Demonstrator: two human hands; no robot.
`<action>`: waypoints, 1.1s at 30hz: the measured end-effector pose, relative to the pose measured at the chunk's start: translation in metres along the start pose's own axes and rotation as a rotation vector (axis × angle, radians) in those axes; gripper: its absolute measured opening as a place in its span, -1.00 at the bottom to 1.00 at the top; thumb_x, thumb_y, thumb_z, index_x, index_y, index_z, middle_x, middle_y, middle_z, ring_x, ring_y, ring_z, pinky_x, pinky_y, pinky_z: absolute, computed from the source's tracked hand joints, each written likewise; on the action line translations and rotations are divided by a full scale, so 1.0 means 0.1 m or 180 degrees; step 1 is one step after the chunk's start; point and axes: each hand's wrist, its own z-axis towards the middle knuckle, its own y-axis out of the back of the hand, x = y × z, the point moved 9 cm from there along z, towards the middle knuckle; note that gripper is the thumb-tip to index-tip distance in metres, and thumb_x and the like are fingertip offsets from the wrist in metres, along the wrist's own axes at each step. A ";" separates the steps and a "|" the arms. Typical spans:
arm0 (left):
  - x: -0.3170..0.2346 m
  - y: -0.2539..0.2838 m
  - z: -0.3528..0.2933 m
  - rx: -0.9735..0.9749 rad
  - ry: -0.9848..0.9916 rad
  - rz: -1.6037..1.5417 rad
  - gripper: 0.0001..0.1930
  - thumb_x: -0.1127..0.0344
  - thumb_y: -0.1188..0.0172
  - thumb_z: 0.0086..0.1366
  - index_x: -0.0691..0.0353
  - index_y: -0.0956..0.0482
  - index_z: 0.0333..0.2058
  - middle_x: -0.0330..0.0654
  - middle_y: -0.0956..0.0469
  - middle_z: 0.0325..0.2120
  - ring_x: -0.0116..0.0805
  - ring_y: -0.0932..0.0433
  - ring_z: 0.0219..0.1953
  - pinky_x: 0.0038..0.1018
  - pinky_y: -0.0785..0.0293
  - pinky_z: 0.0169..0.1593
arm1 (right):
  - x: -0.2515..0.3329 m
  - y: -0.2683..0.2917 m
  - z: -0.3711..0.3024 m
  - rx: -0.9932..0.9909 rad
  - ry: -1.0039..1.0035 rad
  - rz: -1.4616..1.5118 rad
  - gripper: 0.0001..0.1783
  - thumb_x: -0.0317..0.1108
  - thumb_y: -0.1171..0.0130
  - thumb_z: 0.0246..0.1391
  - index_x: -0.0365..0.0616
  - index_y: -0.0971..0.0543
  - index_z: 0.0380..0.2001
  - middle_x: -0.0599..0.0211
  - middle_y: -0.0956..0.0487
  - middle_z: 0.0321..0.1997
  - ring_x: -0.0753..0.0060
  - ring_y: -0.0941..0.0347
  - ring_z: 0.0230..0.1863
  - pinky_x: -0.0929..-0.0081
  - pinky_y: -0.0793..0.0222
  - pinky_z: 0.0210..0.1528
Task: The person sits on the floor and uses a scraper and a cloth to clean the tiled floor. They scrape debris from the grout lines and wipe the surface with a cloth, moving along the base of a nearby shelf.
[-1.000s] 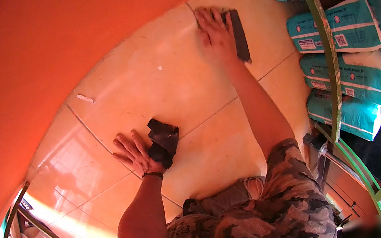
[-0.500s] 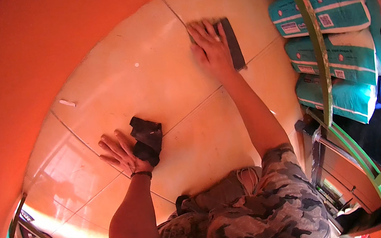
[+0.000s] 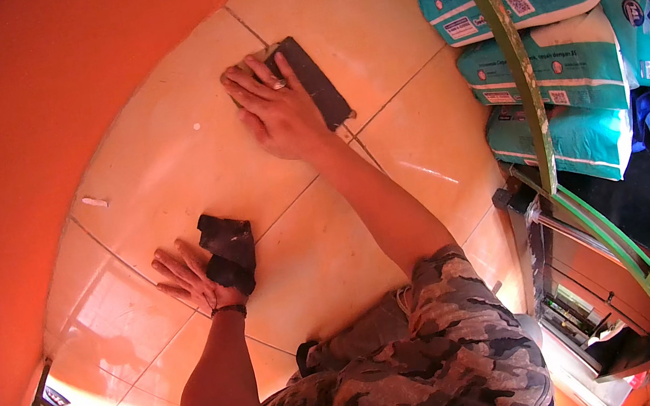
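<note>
On the tiled floor (image 3: pixel 304 231), my left hand (image 3: pixel 186 283) lies palm down with its fingers spread. A crumpled, folded dark piece (image 3: pixel 228 247), like worn sandpaper or cloth, rests against its thumb side and hides the thumb. Farther ahead, my right hand (image 3: pixel 274 114) presses down on a flat, dark rectangular block (image 3: pixel 314 83). Its fingers are bent over the block's left part, and a ring shows on one finger. The block's right part sticks out past the hand, with a lighter edge at its lower corner.
An orange wall (image 3: pixel 64 91) curves along the left. Teal plastic packages (image 3: pixel 547 60) are stacked at the right behind a green curved bar (image 3: pixel 516 48). A small white scrap (image 3: pixel 95 202) lies near the wall. A metal-framed rack (image 3: pixel 533 214) stands at lower right.
My right hand has slid left across the tiles with the dark block. The whole view has shifted a little; my left hand and the folded piece stay put on the floor.
</note>
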 end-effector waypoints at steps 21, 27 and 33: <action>-0.06 -0.02 0.01 -0.0007 -0.0183 0.0391 -0.06 -0.32 0.04 0.25 -0.04 0.19 0.46 -0.04 0.34 0.48 -0.01 0.37 0.51 0.11 0.36 0.44 | -0.38 0.21 -0.61 0.0469 -0.0989 -0.0336 0.00 0.39 0.13 0.17 -0.26 -0.16 0.37 0.03 -0.03 0.51 -0.11 0.20 0.53 -0.19 0.33 0.48; -0.07 -0.13 0.00 0.0104 -0.0191 0.0657 -0.05 -0.37 0.11 0.25 -0.04 0.21 0.46 -0.03 0.33 0.48 -0.02 0.37 0.51 0.12 0.28 0.44 | -2.15 0.92 -0.49 -0.0875 -0.2168 -0.1246 -0.10 0.28 0.12 0.20 -0.30 -0.23 0.32 -0.08 -0.22 0.41 -0.10 -0.04 0.45 -0.15 0.21 0.46; -0.09 -0.03 0.00 -0.0065 -0.0204 0.0423 -0.07 -0.33 0.06 0.26 -0.03 0.17 0.46 -0.02 0.34 0.48 -0.02 0.36 0.51 0.17 0.29 0.43 | -1.01 0.40 -0.55 0.0227 -0.1071 -0.0739 -0.04 0.33 0.11 0.18 -0.30 -0.17 0.34 -0.04 -0.10 0.47 -0.10 0.08 0.49 -0.17 0.27 0.47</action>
